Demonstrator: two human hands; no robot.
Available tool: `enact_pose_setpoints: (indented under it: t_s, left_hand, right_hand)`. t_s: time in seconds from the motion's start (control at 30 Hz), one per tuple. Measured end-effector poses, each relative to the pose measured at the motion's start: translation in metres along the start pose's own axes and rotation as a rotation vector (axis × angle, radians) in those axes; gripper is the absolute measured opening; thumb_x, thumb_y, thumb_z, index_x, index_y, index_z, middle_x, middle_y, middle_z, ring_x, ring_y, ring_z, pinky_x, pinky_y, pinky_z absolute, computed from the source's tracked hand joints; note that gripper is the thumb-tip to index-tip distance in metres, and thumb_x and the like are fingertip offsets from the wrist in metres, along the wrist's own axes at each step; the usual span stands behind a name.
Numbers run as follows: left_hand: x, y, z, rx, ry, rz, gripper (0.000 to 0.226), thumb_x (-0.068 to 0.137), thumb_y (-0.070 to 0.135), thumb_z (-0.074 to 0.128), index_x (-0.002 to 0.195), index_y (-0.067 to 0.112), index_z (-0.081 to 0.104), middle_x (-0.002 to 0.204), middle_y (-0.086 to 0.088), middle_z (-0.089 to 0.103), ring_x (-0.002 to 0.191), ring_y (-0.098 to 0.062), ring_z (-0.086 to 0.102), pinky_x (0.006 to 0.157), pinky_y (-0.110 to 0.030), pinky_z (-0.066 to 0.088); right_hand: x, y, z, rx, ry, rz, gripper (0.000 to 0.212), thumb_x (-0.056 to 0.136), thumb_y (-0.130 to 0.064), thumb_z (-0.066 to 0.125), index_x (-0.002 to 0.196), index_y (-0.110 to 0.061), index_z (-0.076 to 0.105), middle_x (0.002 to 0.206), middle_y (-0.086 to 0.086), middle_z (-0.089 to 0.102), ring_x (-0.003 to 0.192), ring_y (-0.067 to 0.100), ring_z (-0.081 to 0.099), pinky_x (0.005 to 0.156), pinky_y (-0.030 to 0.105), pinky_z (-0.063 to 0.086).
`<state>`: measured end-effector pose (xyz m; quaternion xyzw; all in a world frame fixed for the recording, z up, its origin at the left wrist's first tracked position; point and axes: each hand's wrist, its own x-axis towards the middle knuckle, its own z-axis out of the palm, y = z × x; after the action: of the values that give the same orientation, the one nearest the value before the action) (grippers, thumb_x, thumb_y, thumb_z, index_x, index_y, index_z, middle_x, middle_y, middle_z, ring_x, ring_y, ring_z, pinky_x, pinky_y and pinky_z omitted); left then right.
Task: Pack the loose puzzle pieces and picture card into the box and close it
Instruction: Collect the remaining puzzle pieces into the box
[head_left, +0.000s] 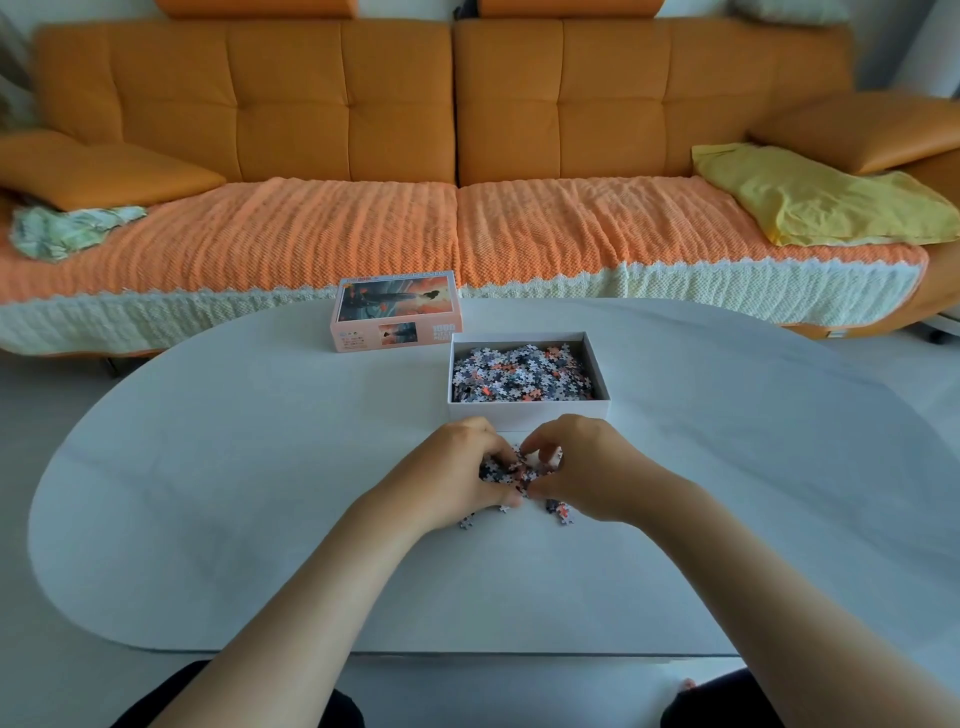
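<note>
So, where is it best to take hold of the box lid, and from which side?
Grip the box lid by its two short ends, coming from above. It lies flat, picture side up, apart from the open box, with both ends free.

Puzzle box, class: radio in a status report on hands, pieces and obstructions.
Left hand and right hand cupped round loose pieces on table. Open box part full; lid off, behind-left. Path clear.

Both bare forearms rise from the lower frame edge and converge at centre. The left hand (457, 467) and right hand (587, 465) curl inward, fingertips nearly touching, cupped palms down.
</note>
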<state>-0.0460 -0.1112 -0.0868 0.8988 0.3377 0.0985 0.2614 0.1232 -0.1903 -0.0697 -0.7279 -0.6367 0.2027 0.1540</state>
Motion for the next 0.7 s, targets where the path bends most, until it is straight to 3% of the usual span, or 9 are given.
enact_pose_setpoints:
  t_s: [0.07, 0.17, 0.37, 0.57, 0.7]
  left_hand:
    - [0.001, 0.001, 0.000, -0.006, 0.005, 0.000, 0.041, 0.072, 0.042, 0.083, 0.108, 0.026, 0.070, 0.100, 0.010, 0.055, 0.090, -0.007, 0.053, 0.079, -0.027, 0.046]
    - [0.001, 0.002, -0.001, -0.054, 0.016, -0.018, 0.032, 0.068, 0.037, 0.086, 0.096, 0.029, 0.071, 0.095, 0.012, 0.054, 0.086, -0.007, 0.055, 0.076, -0.025, 0.047]
    - [0.001, 0.002, -0.003, -0.166, 0.032, -0.078, 0.027, 0.069, 0.020, 0.087, 0.084, 0.036, 0.072, 0.087, 0.012, 0.055, 0.074, -0.001, 0.057, 0.065, -0.016, 0.043]
    - [0.003, 0.000, -0.011, -0.242, 0.055, -0.130, 0.022, 0.074, 0.021, 0.084, 0.082, 0.038, 0.072, 0.069, 0.013, 0.061, 0.056, 0.003, 0.052, 0.054, -0.013, 0.037]
    - [0.016, 0.004, -0.026, -0.341, 0.132, -0.109, 0.020, 0.074, 0.018, 0.083, 0.079, 0.035, 0.072, 0.076, 0.007, 0.066, 0.062, -0.003, 0.054, 0.063, -0.022, 0.043]
  right_hand:
    - [0.000, -0.002, 0.000, 0.000, -0.023, 0.002, 0.040, 0.080, -0.029, 0.074, 0.118, -0.025, 0.065, 0.100, -0.006, 0.062, 0.085, 0.010, 0.054, 0.070, 0.018, 0.042]
    - [0.003, -0.005, -0.002, -0.022, -0.064, 0.008, 0.030, 0.079, -0.029, 0.074, 0.108, -0.023, 0.069, 0.094, -0.005, 0.064, 0.085, 0.014, 0.058, 0.072, 0.025, 0.050]
    - [0.004, -0.008, -0.003, 0.039, -0.053, 0.032, 0.025, 0.075, -0.029, 0.078, 0.099, -0.022, 0.074, 0.096, -0.005, 0.068, 0.086, 0.013, 0.061, 0.075, 0.025, 0.052]
    - [0.008, -0.013, -0.011, 0.133, -0.033, 0.060, 0.012, 0.077, -0.023, 0.077, 0.088, -0.026, 0.075, 0.072, -0.007, 0.068, 0.057, 0.014, 0.065, 0.053, 0.022, 0.055]
    - [0.013, -0.018, -0.030, 0.154, 0.068, 0.045, 0.009, 0.080, -0.021, 0.076, 0.084, -0.029, 0.075, 0.066, -0.006, 0.069, 0.058, 0.016, 0.068, 0.057, 0.026, 0.058]
